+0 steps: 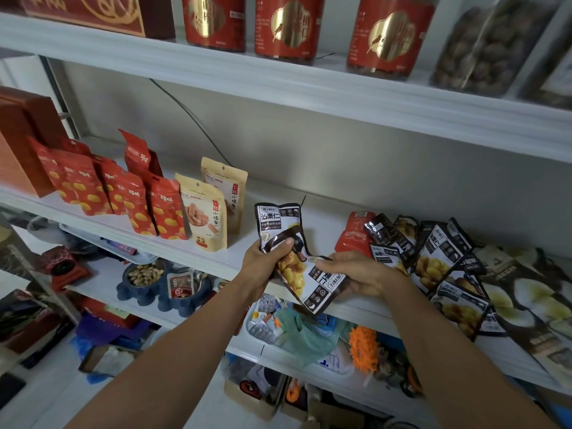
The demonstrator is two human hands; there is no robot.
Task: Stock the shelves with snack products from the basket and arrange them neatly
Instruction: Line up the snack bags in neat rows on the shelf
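Both hands gripped black chestnut packs at the shelf [309,212] front edge: left hand [263,264] held an upright pack [277,222], right hand [359,275] a tilted pack [312,284], long axis slanting down-right. Empty gap lay just beyond, right of beige pouches [205,212]; left hand nearer.

2 packets [297,258] are held before the middle shelf [235,258]; standing pouches [204,212] are ranged to the left, loose packets [433,258] heaped right.
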